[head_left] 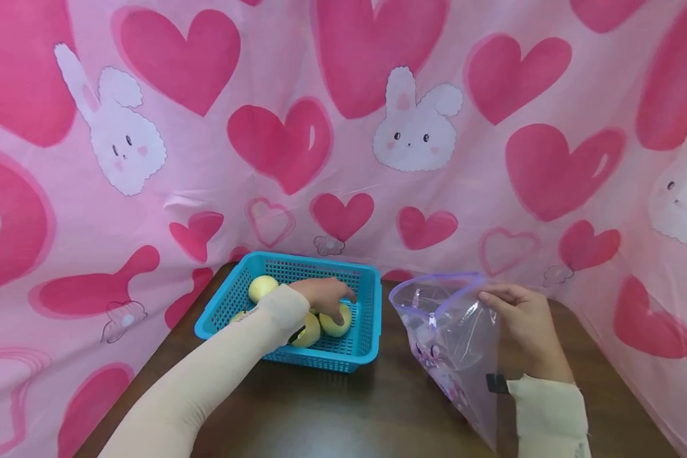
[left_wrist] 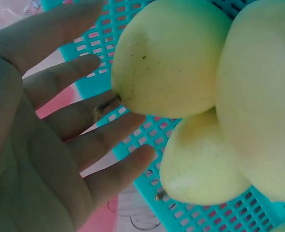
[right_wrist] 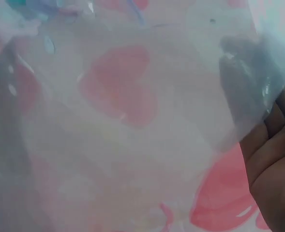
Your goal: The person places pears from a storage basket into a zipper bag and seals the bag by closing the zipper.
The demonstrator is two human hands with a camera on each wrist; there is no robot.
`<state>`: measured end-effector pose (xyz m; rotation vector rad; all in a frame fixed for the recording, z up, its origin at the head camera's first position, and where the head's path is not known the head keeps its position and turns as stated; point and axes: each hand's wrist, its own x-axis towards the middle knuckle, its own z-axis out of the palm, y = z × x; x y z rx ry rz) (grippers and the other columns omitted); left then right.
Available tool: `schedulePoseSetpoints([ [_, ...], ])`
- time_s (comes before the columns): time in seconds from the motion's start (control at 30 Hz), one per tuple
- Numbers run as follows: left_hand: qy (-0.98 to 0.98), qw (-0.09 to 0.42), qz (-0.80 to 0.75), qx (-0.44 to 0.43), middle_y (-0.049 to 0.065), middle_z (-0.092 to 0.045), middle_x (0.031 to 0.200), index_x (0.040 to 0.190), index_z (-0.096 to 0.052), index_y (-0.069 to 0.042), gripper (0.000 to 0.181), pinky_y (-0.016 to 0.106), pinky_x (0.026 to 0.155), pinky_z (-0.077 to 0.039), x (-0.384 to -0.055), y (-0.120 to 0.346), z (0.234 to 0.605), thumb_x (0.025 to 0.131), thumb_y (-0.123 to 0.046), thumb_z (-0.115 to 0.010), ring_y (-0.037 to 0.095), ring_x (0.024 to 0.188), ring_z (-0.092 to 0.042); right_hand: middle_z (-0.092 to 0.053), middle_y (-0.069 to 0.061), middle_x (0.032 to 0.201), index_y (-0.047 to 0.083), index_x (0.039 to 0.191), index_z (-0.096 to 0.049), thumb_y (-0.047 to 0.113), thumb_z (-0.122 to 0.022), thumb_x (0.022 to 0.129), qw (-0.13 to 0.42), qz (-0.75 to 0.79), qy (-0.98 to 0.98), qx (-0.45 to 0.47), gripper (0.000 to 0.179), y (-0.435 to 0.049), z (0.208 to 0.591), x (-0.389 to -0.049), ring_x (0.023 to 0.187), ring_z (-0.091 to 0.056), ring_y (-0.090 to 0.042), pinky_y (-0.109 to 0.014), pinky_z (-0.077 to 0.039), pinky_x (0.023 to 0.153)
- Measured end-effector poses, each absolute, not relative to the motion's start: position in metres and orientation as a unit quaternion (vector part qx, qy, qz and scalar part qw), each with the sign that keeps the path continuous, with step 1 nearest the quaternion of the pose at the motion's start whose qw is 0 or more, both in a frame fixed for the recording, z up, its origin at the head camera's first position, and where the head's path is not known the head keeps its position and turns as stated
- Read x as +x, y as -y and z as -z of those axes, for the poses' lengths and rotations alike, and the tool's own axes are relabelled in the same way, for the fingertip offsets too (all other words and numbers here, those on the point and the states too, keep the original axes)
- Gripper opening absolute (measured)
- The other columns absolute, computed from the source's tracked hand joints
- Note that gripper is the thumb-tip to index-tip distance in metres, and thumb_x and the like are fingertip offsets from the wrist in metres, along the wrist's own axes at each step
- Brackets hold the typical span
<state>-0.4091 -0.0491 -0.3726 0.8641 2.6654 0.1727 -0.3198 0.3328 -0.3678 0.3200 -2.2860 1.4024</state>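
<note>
At lower centre, pale yellow fruits [head_left: 310, 332] sit in a blue basket [head_left: 343, 363] beneath my left hand [head_left: 323, 294], its fingers spread apart; at lower right, my right hand [head_left: 523, 315] pinches a clear bag [head_left: 471, 346] near its purple edge, over the desk [head_left: 320, 413].

Fingers [right_wrist: 277, 118] hold translucent bag [right_wrist: 181, 116]

A glossy dark brown table [head_left: 320, 407] carries a blue perforated basket [head_left: 371, 312] toward its back left.
</note>
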Motion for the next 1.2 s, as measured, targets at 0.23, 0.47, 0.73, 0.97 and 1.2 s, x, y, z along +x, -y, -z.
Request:
schedulePoseSetpoints([
  [0.23,-0.938,0.183,-0.033,0.294,0.002,-0.055,0.135,0.135,-0.059,-0.028,0.064,0.047,0.087,-0.05,-0.417,0.033,0.379,0.076,-0.033,-0.084,0.023,0.121,-0.049,-0.073,0.004,0.086,-0.006,0.098,-0.072,0.004,-0.073,0.086,0.216,-0.571,0.784,0.117,0.016,-0.34,0.374,-0.334,0.08,-0.066,-0.009,-0.019,-0.051,0.071],
  [0.47,-0.94,0.194,-0.018,0.279,0.0,-0.053,0.137,0.133,-0.061,-0.027,0.062,0.045,0.089,-0.049,-0.418,0.036,0.38,0.076,-0.026,-0.085,0.021,0.122,-0.049,-0.073,0.0,0.083,-0.01,0.095,-0.07,-0.005,-0.073,0.084,0.208,-0.638,0.725,0.151,0.013,-0.341,0.376,-0.336,0.076,-0.067,-0.01,-0.02,-0.053,0.069],
  [0.73,-0.946,0.199,-0.026,0.253,0.0,-0.055,0.135,0.131,-0.062,-0.028,0.063,0.044,0.085,-0.048,-0.423,0.037,0.383,0.074,-0.025,-0.087,0.02,0.111,-0.051,-0.073,-0.001,0.084,-0.009,0.095,-0.069,-0.002,-0.071,0.086,0.194,-0.645,0.723,0.152,0.012,-0.338,0.374,-0.335,0.077,-0.068,-0.012,-0.021,-0.054,0.07],
  [0.97,-0.944,0.195,-0.031,0.265,0.0,-0.055,0.131,0.132,-0.061,-0.028,0.065,0.041,0.08,-0.049,-0.422,0.042,0.388,0.073,-0.024,-0.088,0.019,0.108,-0.05,-0.073,0.001,0.084,-0.01,0.095,-0.07,-0.005,-0.071,0.085,0.206,-0.651,0.717,0.144,0.012,-0.334,0.377,-0.335,0.076,-0.068,-0.011,-0.021,-0.054,0.07],
  [1.2,-0.939,0.178,-0.055,0.29,-0.002,-0.056,0.129,0.134,-0.059,-0.024,0.066,0.038,0.08,-0.051,-0.426,0.05,0.387,0.074,-0.023,-0.086,0.018,0.11,-0.049,-0.073,-0.001,0.085,-0.011,0.095,-0.069,-0.006,-0.072,0.084,0.22,-0.658,0.704,0.152,0.012,-0.334,0.379,-0.337,0.078,-0.069,-0.011,-0.021,-0.054,0.071],
])
